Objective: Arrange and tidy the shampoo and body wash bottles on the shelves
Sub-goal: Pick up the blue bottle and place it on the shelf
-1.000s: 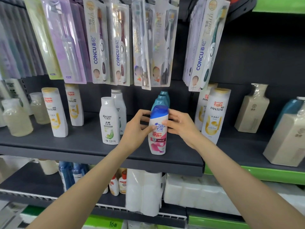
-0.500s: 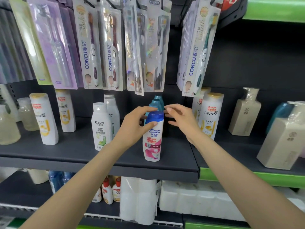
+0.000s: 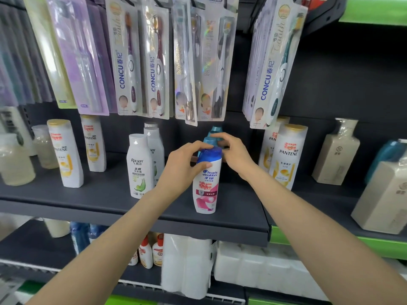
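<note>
A white Head & Shoulders bottle (image 3: 206, 190) with a blue cap and pink label stands upright near the front of the dark shelf (image 3: 110, 208). My left hand (image 3: 182, 166) grips it around the cap and shoulder. Directly behind it stand teal-capped bottles (image 3: 208, 139), mostly hidden. My right hand (image 3: 233, 153) reaches past the front bottle, and its fingers curl over the top of a teal bottle.
White Raclen bottles (image 3: 139, 170) stand to the left and Pantene bottles (image 3: 286, 159) to the right. More Pantene (image 3: 65, 155) sits far left, beige bottles (image 3: 337, 155) far right. Toothbrush packs (image 3: 154, 62) hang low overhead. Paper rolls (image 3: 187, 265) fill the shelf below.
My right hand left the Head & Shoulders bottle and moved back and up onto the teal bottle behind it. My left hand slid up from the bottle's side to its cap.
</note>
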Motion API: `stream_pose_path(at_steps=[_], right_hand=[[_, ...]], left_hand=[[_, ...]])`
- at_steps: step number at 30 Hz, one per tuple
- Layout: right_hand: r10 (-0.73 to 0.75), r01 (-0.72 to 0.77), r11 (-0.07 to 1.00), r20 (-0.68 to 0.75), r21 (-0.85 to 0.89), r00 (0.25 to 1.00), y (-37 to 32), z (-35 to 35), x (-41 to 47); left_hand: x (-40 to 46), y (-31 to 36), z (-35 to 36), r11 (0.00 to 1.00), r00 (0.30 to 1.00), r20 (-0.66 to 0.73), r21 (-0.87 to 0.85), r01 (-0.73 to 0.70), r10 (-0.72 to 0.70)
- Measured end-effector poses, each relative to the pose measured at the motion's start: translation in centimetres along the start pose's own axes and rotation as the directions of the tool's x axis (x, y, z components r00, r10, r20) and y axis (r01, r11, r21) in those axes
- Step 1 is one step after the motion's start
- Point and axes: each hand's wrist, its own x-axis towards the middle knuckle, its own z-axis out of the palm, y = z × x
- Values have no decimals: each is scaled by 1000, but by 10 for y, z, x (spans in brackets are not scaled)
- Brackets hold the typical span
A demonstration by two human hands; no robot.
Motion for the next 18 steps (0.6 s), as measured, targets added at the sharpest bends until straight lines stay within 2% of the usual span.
stream_pose_path(at_steps=[9, 14, 16, 18], right_hand=[[-47, 54, 997, -131, 51, 990, 7, -19, -24], [-42, 42, 999, -137, 2, 990, 4, -42, -45], [-34, 37, 999, -157, 14, 987, 0, -51, -54], [-34, 41, 999, -187, 35, 982, -5, -59, -64]], left_hand=[[-1, 0, 3, 1000, 1000, -14, -5, 3, -3], [-4, 6, 10, 1000, 998, -60, 5, 17, -16], [-7, 11, 15, 993, 992, -121, 114, -14, 28], [-11, 18, 20, 951, 967, -182, 284, -121, 177]])
